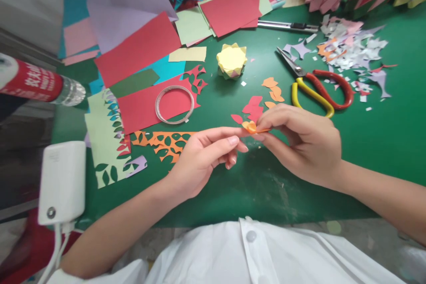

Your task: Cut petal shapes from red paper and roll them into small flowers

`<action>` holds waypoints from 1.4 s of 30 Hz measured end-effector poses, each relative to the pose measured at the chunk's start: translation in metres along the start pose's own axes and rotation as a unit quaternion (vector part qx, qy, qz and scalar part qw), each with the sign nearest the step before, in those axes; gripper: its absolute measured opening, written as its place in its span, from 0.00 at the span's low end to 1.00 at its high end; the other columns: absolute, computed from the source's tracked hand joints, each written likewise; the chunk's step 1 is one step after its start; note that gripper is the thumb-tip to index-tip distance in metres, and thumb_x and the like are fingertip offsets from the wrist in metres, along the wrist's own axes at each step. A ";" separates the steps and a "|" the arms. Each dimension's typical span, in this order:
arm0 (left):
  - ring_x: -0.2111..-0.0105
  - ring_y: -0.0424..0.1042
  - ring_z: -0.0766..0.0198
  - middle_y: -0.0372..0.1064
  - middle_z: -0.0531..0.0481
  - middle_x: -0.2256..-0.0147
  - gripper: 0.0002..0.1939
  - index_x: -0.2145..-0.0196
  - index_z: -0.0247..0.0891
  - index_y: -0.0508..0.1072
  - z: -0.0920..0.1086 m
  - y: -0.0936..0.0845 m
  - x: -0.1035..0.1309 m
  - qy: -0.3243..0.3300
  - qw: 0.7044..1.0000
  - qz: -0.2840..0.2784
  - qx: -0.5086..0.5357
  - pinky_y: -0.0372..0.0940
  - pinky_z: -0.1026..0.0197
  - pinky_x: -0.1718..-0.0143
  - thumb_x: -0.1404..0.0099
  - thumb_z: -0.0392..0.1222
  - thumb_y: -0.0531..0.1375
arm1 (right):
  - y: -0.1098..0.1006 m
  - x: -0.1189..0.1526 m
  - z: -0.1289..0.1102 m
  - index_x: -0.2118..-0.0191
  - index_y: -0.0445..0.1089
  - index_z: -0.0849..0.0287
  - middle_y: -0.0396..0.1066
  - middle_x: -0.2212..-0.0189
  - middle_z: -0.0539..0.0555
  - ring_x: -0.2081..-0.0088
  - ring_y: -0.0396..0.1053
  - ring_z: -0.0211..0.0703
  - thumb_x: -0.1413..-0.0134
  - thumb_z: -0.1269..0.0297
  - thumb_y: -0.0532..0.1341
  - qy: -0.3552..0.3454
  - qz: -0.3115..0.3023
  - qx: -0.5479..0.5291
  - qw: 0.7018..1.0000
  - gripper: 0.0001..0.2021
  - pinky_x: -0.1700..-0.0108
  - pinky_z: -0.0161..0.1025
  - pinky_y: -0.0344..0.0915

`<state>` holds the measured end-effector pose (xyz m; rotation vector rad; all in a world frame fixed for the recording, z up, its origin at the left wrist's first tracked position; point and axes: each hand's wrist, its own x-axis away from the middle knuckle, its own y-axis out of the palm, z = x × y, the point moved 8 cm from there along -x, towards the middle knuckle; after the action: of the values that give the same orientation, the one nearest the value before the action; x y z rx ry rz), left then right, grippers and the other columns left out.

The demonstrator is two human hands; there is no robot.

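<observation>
My right hand point(304, 144) pinches a small orange paper piece point(250, 127) between thumb and fingertips. The extended index finger of my left hand point(203, 155) touches the left side of this piece; its thumb is apart from it and the other fingers are curled loosely. Just beyond the fingertips lie red paper petals point(254, 107) and orange petals point(274, 89). A yellow layered paper flower point(232, 60) stands farther back on the green table point(253, 195). Red-and-yellow-handled scissors point(309, 77) lie behind my right hand, blades slightly parted.
A tape roll point(175, 104) rests on red paper, near cut orange paper point(166, 144). Coloured sheets point(140, 49) cover the back left. A bottle point(40, 82) and white power bank point(62, 182) are at left. A cutter point(288, 25) and paper scraps point(349, 44) lie back right.
</observation>
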<state>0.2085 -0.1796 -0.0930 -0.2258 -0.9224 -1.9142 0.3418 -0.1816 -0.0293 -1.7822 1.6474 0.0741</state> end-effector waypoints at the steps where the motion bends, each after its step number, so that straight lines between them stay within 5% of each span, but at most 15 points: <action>1: 0.78 0.67 0.74 0.75 0.54 0.74 0.04 0.66 0.39 0.81 0.000 -0.001 0.000 0.003 1.000 0.008 -0.004 0.63 0.71 0.76 0.39 0.37 0.64 | 0.002 0.001 0.002 0.67 0.68 0.59 0.72 0.72 0.52 0.70 0.70 0.38 0.44 0.75 0.62 0.017 -0.005 -0.016 1.000 0.05 0.68 0.35 0.68; 9: 0.78 0.65 0.72 0.70 0.55 0.75 0.04 0.67 0.38 0.78 0.015 -0.016 -0.001 0.081 0.989 0.088 -0.083 0.61 0.69 0.78 0.42 0.37 0.67 | 0.003 0.005 0.022 0.68 0.70 0.57 0.70 0.71 0.49 0.73 0.69 0.33 0.46 0.75 0.64 0.182 0.027 -0.201 0.962 0.05 0.74 0.28 0.69; 15: 0.62 0.71 0.65 0.72 0.51 0.59 0.14 0.56 0.45 0.77 0.036 0.001 0.011 0.249 0.939 0.034 -0.234 0.68 0.63 0.60 0.41 0.34 0.66 | 0.022 0.010 0.030 0.71 0.72 0.59 0.69 0.79 0.46 0.79 0.66 0.31 0.50 0.69 0.69 0.294 -0.064 -0.306 0.903 0.05 0.78 0.27 0.67; 20: 0.61 0.71 0.61 0.72 0.49 0.65 0.05 0.67 0.42 0.77 0.042 0.008 0.017 0.301 0.897 0.020 -0.323 0.67 0.59 0.59 0.41 0.33 0.66 | 0.029 0.015 0.032 0.72 0.75 0.58 0.73 0.78 0.46 0.79 0.68 0.31 0.54 0.69 0.71 0.322 -0.099 -0.347 0.875 0.05 0.79 0.27 0.67; 29: 0.66 0.70 0.66 0.70 0.52 0.69 0.06 0.71 0.41 0.75 0.041 0.003 0.014 0.285 0.926 0.030 -0.246 0.67 0.65 0.65 0.41 0.32 0.66 | 0.017 0.008 0.022 0.68 0.77 0.56 0.77 0.74 0.47 0.75 0.73 0.33 0.48 0.74 0.66 0.231 -0.070 -0.284 0.928 0.05 0.74 0.28 0.72; 36: 0.64 0.70 0.63 0.70 0.49 0.66 0.02 0.67 0.40 0.75 0.036 0.011 0.011 0.266 0.936 -0.044 -0.224 0.68 0.62 0.64 0.39 0.36 0.64 | 0.015 0.006 0.013 0.68 0.76 0.57 0.77 0.72 0.47 0.72 0.73 0.33 0.47 0.73 0.66 0.208 -0.080 -0.247 0.943 0.04 0.71 0.28 0.72; 42: 0.65 0.70 0.63 0.68 0.49 0.67 0.04 0.72 0.39 0.74 0.035 0.008 0.009 0.233 0.945 -0.007 -0.229 0.68 0.62 0.63 0.38 0.35 0.63 | 0.012 0.004 0.006 0.68 0.74 0.59 0.75 0.75 0.49 0.73 0.72 0.35 0.45 0.72 0.64 0.139 -0.085 -0.162 0.973 0.03 0.73 0.32 0.69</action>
<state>0.2028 -0.1639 -0.0607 -0.0295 -0.1595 -2.0494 0.3338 -0.1809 -0.0412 -2.2623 1.7423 0.0160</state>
